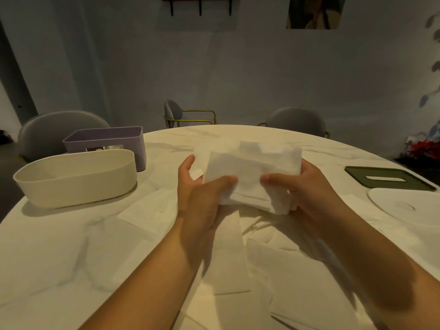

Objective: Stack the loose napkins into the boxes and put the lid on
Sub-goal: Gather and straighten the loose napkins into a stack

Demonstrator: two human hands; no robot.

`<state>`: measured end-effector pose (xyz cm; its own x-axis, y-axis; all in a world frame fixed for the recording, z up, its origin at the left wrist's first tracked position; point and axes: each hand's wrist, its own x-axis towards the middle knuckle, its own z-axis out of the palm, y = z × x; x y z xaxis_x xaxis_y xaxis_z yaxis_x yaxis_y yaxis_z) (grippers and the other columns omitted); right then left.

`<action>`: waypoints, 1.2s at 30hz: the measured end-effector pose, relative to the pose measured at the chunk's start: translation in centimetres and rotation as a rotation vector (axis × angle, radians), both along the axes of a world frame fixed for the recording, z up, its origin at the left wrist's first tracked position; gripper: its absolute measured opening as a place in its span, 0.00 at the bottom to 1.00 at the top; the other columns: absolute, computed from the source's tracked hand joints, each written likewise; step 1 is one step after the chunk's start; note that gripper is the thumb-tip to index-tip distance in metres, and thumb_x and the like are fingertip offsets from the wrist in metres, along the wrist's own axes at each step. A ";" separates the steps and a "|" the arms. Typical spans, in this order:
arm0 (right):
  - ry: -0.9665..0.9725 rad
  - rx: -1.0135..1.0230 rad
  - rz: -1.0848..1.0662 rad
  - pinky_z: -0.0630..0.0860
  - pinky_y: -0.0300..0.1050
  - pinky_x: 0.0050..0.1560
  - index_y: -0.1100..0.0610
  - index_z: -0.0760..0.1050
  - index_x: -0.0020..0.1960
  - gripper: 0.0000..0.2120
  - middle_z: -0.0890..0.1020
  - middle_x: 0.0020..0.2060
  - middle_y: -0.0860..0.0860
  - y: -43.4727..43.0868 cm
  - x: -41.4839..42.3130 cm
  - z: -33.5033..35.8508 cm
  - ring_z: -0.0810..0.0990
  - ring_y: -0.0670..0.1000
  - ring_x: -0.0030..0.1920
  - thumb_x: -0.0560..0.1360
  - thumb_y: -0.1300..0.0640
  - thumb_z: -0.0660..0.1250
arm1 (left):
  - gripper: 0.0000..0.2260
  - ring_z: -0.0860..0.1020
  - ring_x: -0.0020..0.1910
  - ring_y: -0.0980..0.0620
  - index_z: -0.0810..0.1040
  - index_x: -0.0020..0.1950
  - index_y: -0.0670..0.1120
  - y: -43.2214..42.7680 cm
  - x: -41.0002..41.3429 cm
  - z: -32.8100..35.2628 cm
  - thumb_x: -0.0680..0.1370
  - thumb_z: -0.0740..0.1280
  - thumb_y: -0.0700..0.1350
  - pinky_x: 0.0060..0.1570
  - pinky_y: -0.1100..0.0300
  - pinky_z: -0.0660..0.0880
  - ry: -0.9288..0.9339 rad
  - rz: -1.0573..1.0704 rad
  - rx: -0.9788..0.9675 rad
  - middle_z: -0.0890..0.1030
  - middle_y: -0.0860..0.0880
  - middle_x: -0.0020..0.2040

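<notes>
Both hands hold a stack of white napkins (250, 175) above the middle of the table. My left hand (200, 194) grips its left end, thumb on top. My right hand (307, 189) grips its right end, thumb on top too. Several loose napkins (228, 253) lie flat on the table under and around my forearms. An open cream oval box (73, 179) stands at the left, and an open lilac rectangular box (107, 144) stands just behind it. At the right lie a dark green lid (388, 178) with a slot and a white oval lid (404, 206).
The round white marble table (59, 246) carries everything. Grey chairs (59, 125) stand behind it at the left, the middle and the right. A plant and red flowers (426, 148) sit at the far right edge.
</notes>
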<state>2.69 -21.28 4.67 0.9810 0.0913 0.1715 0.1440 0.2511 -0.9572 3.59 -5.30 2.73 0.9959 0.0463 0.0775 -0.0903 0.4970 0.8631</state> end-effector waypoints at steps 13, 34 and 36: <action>0.149 0.351 -0.093 0.78 0.66 0.51 0.48 0.74 0.62 0.19 0.83 0.53 0.55 1.9 -0.3 -0.9 0.82 0.60 0.54 0.73 0.58 0.70 | 0.23 0.78 0.58 0.40 0.73 0.60 0.44 -1.9 -0.6 1.0 0.67 0.75 0.40 0.62 0.44 0.73 0.256 -0.082 -0.417 0.79 0.38 0.56; 0.336 0.161 0.135 0.75 0.52 0.50 0.56 0.77 0.54 0.22 0.79 0.47 0.56 -0.4 -0.1 1.4 0.76 0.61 0.48 0.67 0.42 0.65 | 0.18 0.81 0.39 0.43 0.79 0.57 0.44 0.1 -0.6 0.8 0.67 0.66 0.41 0.40 0.51 0.80 0.119 -0.512 -0.093 0.81 0.44 0.41; 0.366 0.123 0.060 0.77 0.53 0.47 0.54 0.75 0.54 0.17 0.80 0.49 0.57 -0.6 0.0 1.4 0.79 0.62 0.48 0.70 0.45 0.67 | 0.19 0.80 0.40 0.43 0.78 0.58 0.45 0.2 -0.7 0.7 0.68 0.66 0.39 0.41 0.50 0.80 0.111 -0.520 -0.043 0.82 0.44 0.43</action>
